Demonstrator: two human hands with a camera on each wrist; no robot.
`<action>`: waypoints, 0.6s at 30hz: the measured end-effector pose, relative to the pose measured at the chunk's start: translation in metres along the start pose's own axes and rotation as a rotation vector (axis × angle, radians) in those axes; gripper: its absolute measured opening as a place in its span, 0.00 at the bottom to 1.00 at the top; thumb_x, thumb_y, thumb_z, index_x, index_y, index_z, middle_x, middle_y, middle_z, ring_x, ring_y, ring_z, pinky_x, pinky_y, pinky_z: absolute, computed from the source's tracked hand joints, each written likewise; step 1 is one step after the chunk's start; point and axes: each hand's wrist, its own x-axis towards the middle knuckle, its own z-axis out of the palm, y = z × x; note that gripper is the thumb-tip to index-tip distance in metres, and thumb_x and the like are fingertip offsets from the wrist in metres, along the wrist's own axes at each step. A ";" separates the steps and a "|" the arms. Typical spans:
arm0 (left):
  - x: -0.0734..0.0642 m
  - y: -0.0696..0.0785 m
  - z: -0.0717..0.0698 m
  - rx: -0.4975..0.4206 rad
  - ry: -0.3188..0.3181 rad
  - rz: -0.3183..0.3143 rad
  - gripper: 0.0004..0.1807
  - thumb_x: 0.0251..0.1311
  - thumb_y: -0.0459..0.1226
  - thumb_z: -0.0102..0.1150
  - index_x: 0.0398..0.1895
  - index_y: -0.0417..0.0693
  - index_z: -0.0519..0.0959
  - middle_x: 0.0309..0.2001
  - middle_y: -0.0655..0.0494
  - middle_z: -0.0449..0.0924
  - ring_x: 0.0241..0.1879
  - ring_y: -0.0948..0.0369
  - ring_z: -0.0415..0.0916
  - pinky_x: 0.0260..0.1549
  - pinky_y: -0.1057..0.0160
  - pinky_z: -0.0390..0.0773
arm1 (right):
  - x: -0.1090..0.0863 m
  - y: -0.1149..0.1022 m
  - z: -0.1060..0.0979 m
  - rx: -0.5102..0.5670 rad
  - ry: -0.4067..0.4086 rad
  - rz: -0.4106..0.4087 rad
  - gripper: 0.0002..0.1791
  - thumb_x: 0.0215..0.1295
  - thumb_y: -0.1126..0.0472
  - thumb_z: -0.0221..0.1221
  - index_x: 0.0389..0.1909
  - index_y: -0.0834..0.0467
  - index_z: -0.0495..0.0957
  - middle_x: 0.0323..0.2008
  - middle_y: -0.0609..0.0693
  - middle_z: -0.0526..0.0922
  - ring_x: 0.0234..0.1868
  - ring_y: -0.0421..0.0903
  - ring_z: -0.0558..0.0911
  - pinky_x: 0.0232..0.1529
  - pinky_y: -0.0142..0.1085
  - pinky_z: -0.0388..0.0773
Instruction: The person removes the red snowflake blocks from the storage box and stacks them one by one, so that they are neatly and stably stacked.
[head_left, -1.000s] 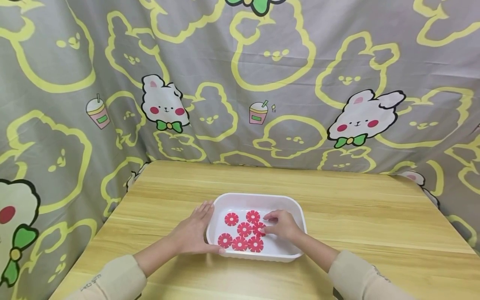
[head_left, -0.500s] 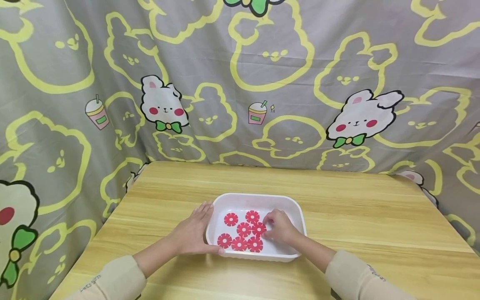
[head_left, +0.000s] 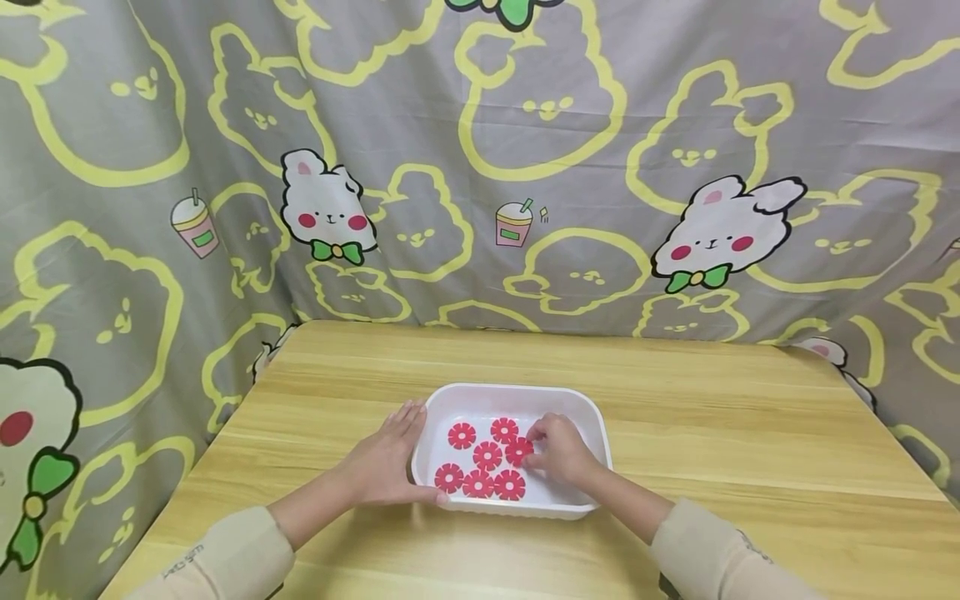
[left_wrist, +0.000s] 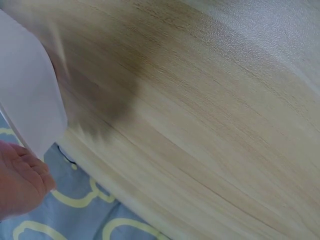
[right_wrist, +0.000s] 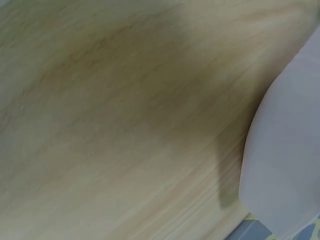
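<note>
A white plastic box (head_left: pixel 420 492) with rounded corners sits on the wooden table. Several red snowflake building discs, notched round the edge with a hole in the middle, lie on its floor. My right hand (head_left: pixel 564 454) reaches inside and pinches one red snowflake building disc (head_left: pixel 517 452) by its right edge between thumb and finger. Along the box's left side rests my left hand (head_left: pixel 384 465), its fingers straight against the wall and the thumb at the front rim. The left wrist view shows part of that hand (left_wrist: pixel 24 179) beside the white wall.
The light wooden table (head_left: pixel 712 433) reaches back to a grey curtain (head_left: pixel 420 100) with yellow outlines and cartoon rabbits. In the right wrist view the box's outer wall (right_wrist: pixel 285 150) stands at the right, near the table edge.
My right fingers have closed in on the disc at the right, which has shifted slightly up and away from its neighbours. The left hand stays at the box's side.
</note>
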 end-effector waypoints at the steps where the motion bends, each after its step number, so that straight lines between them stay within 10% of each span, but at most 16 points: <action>1: 0.000 0.000 0.000 0.002 -0.001 -0.002 0.65 0.37 0.71 0.57 0.68 0.30 0.54 0.70 0.35 0.51 0.70 0.43 0.49 0.67 0.48 0.58 | 0.000 0.000 -0.001 0.005 0.005 0.005 0.12 0.40 0.66 0.72 0.28 0.64 0.82 0.28 0.50 0.78 0.34 0.44 0.74 0.41 0.39 0.76; 18: 0.000 0.001 -0.001 -0.010 -0.015 -0.001 0.65 0.38 0.70 0.57 0.68 0.30 0.53 0.70 0.36 0.51 0.71 0.43 0.48 0.68 0.49 0.57 | -0.011 0.006 -0.022 0.087 0.122 -0.126 0.12 0.41 0.65 0.72 0.29 0.62 0.83 0.30 0.50 0.82 0.37 0.48 0.78 0.38 0.37 0.77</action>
